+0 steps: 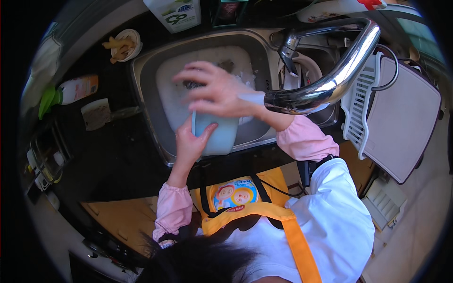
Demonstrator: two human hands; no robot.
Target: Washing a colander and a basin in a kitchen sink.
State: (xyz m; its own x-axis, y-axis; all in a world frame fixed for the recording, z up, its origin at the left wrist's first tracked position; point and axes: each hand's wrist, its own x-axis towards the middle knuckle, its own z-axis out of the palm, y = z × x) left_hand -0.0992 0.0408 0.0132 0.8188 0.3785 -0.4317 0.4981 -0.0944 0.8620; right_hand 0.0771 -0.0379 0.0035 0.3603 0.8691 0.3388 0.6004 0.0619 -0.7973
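Note:
My left hand (194,138) grips the rim of a pale blue plastic container (219,133) at the near side of the steel sink (148,102). Its thumb lies on the outer wall. Over the container and the basin is my right hand (216,90), blurred, its fingers spread, under running water from the chrome faucet (318,90). Nothing shows in its grasp. Behind it, a whitish basin or soapy water (170,85) fills much of the sink. A dark object (193,85) shows between the fingers; what it is, I cannot tell.
A white bowl (138,44) with peel-like scraps, a pump bottle (79,88) and a scraper-like tool (97,114) lie left. A large detergent bottle (175,14) stands behind. At the right are a second basin with utensils (292,79), a white rack (361,106) and a cutting board (403,116).

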